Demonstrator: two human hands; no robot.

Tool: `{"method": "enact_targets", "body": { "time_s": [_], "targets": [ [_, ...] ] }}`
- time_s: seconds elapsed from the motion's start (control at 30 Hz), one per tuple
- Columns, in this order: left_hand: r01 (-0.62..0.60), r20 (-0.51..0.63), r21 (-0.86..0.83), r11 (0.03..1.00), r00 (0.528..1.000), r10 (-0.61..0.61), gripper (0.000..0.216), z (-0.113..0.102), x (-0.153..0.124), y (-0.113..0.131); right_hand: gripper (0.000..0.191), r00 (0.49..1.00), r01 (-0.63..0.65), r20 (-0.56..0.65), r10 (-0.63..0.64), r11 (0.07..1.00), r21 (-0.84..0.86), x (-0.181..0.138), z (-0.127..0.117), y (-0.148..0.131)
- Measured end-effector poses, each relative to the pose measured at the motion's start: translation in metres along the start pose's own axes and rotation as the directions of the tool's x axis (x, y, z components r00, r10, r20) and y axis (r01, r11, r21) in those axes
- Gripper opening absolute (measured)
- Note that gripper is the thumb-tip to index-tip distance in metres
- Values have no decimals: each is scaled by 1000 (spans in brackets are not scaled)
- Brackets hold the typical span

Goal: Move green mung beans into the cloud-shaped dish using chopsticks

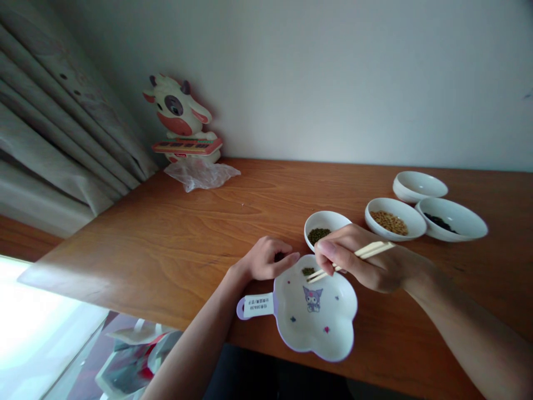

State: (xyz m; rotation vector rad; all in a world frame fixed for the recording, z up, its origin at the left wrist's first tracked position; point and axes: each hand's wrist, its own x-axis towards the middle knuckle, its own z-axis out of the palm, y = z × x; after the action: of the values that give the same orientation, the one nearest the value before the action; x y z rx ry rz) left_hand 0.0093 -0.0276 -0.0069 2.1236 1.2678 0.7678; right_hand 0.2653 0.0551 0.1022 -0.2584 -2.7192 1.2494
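Observation:
My right hand point(362, 258) is closed around a pair of pale wooden chopsticks point(372, 250). Their tips reach down into a white, purple-rimmed plate point(341, 339) with a cartoon figure and a labelled handle. Close to the tips lies a small heap of green beans point(308, 271) on the plate. Just behind the plate stands a white bowl point(328, 218) holding more green beans point(318, 235), partly hidden by my right hand. My left hand point(268, 258) rests at the plate's upper left rim, its fingers curled and partly hidden; whether it grips the rim is unclear.
To the right stand a bowl of yellow beans point(389, 222), a bowl of dark pieces point(441, 223) and another white bowl point(420, 186). A cow-shaped toy keyboard point(183, 119) and a clear plastic bag point(202, 174) sit at the back left, near a curtain point(62, 122).

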Motion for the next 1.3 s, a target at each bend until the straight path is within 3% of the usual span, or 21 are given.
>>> {"method": "enact_targets", "body": {
  "time_s": [0.53, 0.77, 1.3],
  "targets": [
    [-34, -10, 3, 999, 999, 34, 48, -1, 1, 4, 52, 997, 54, -56, -51, 997, 57, -2, -2, -1],
    [-8, 6, 13, 1000, 1000, 7, 49, 0, 0, 0, 53, 1000, 28, -5, -27, 999, 25, 1, 3, 0],
    [-20, -16, -1, 1000, 1000, 20, 47, 1, 0, -1, 54, 999, 46, -26, -45, 999, 27, 5, 6, -1]
  ]
}}
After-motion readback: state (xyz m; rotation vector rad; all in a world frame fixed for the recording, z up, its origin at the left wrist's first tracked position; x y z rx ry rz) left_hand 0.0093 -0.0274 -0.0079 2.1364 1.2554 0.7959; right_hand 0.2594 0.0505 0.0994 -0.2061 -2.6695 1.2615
